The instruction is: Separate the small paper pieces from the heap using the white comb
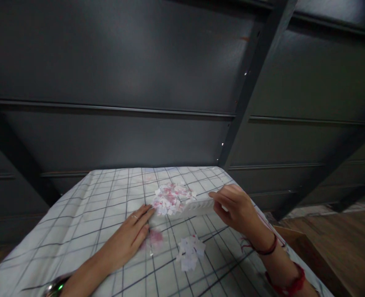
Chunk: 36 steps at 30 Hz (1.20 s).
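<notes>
One dark metal wall (123, 74) behind big paper-scrap pile (171, 199); wood floor (355, 237) far right of it. Under pile: one table (108, 202), white checked cloth. Right of pile, lower: one cardboard box (309, 255). Left of pile: left hand (131, 233), flat, fingers extended, tips at its edge. Right of pile: right hand (233, 206), curled, by one white slotted piece (199, 207); can't tell if gripping. Nearer than pile: one smaller paper-scrap pile (191, 252), one pink stain (156, 236).

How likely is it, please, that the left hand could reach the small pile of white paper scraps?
Probably yes: no upright object stands between the left hand and the small pile on the black-checked white cloth.
</notes>
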{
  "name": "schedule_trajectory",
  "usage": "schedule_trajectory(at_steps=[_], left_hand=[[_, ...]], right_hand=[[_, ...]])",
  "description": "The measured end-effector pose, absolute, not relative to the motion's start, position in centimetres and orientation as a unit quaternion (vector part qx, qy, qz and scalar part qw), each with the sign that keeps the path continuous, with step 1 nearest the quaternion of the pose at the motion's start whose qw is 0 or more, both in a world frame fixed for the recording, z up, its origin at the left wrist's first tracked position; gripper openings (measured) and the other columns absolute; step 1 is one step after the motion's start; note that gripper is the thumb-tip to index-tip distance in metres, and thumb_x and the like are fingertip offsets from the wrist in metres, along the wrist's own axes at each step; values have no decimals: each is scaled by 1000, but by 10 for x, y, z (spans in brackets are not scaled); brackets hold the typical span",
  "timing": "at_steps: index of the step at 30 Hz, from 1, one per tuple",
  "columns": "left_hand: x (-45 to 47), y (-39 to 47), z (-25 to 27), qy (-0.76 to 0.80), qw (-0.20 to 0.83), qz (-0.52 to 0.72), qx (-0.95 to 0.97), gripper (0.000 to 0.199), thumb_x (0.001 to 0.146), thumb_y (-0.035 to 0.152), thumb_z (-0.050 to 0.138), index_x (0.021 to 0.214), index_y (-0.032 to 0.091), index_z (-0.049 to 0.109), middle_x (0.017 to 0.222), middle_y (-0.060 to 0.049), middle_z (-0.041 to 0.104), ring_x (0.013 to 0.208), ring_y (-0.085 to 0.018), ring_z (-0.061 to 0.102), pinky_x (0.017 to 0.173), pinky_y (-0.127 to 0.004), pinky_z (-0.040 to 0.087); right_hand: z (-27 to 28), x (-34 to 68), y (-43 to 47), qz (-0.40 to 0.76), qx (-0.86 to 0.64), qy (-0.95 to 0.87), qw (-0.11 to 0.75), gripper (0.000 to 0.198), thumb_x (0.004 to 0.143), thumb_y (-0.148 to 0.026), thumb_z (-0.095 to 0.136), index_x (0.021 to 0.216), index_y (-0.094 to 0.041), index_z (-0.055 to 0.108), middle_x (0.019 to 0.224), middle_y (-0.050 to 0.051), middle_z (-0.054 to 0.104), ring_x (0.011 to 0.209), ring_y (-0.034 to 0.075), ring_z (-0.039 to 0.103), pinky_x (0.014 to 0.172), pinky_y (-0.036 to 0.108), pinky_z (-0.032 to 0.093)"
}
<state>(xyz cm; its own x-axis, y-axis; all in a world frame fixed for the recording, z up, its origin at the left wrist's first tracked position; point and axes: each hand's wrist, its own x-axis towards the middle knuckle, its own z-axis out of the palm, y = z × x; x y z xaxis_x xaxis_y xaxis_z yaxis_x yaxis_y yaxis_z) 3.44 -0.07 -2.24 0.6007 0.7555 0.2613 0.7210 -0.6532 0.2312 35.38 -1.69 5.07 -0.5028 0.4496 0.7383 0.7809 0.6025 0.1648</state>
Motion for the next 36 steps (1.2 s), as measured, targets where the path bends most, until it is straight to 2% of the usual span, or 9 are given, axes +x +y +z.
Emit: schedule_trajectory(at_steps=[3, 8, 15, 22, 30, 36], left_hand=[[33, 0, -22, 408, 51, 175, 895, 43, 98, 33, 27, 141, 24, 29, 144, -6, 36, 130, -24, 32, 104, -43, 31], [35, -1, -21, 414, 55, 167, 893, 44, 98, 34, 26, 139, 19, 32, 143, -10, 36, 130, -24, 33, 105, -43, 31], [35, -2, -19, 404, 54, 189, 893, 43, 98, 33, 29, 140, 24, 31, 144, -6, 37, 129, -24, 35, 104, -42, 32], [35, -1, -20, 409, 59, 175, 894, 44, 98, 33, 28, 140, 19, 32, 143, -8, 37, 130, -24, 32, 105, -42, 30], [36, -2, -17, 407, 60, 178, 894, 44, 98, 33, 28, 141, 23, 30, 143, -5, 37, 130, -23, 33, 105, -42, 30], [37, -2, -16, 417, 69, 164, 891, 45, 98, 35, 24, 140, 19, 32, 143, -8, 37, 131, -23, 31, 106, -42, 29]], right_hand=[[51, 358, -17, -253, -397, -819, 329, 17, 79, -9, 44, 81, -17, 58, 64, 2, 56, 63, 16, 45, 61, 29, 33], [50, 353, -16, -221, -387, -838, 316, 18, 79, -9, 43, 74, -17, 58, 61, 2, 53, 59, 14, 42, 58, 28, 32], [48, 351, -18, -230, -367, -833, 344, 19, 79, -9, 43, 84, -17, 59, 62, 1, 52, 61, 15, 42, 57, 29, 32], [50, 352, -18, -216, -381, -837, 328, 17, 77, -8, 44, 74, -17, 58, 61, 1, 52, 59, 14, 42, 58, 28, 33], [45, 334, -24, -204, -325, -849, 363, 18, 81, -9, 43, 83, -17, 58, 65, 2, 52, 61, 14, 41, 59, 28, 35], [48, 343, -21, -231, -361, -830, 357, 18, 80, -8, 43, 82, -17, 58, 62, 1, 51, 61, 15, 41, 56, 28, 33]])
